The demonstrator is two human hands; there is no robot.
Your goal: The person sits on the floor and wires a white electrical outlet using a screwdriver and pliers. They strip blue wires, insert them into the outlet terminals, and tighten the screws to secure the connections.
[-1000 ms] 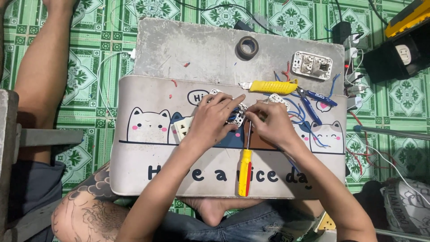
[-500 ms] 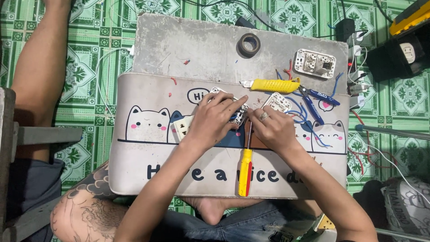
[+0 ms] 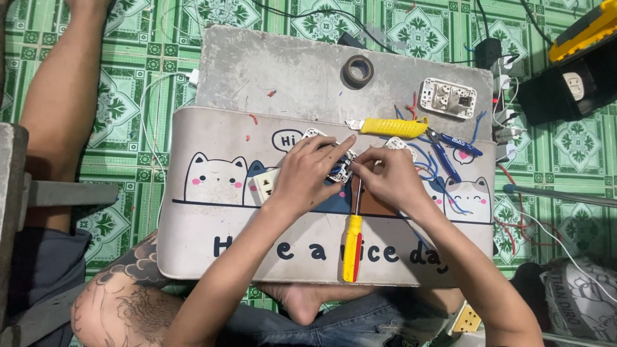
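From the head camera, looking straight down: the left hand (image 3: 307, 175) and the right hand (image 3: 384, 177) meet over a small socket part (image 3: 342, 167) in the middle of a cat-printed mat (image 3: 212, 225). The left fingers are curled and clamped on the part from its left side, with the index finger stretched over its top. The right fingers are pinched together at the part's right edge; whether they grip a wire or the part itself cannot be told. The part sits just above the mat, between the two hands.

A yellow-and-red screwdriver (image 3: 352, 247) lies on the mat below the hands, its shaft pointing up toward them. Beside the left wrist lies a cream switch piece (image 3: 265, 185). Blue wires (image 3: 432, 168) trail to the right of the right hand.

The mat rests on a grey surface (image 3: 283, 71), which carries a roll of black tape (image 3: 358, 71), a yellow utility knife (image 3: 385, 126), blue-handled pliers (image 3: 450, 144) and a white socket plate (image 3: 448, 97). No container shows among these things; everything lies loose.
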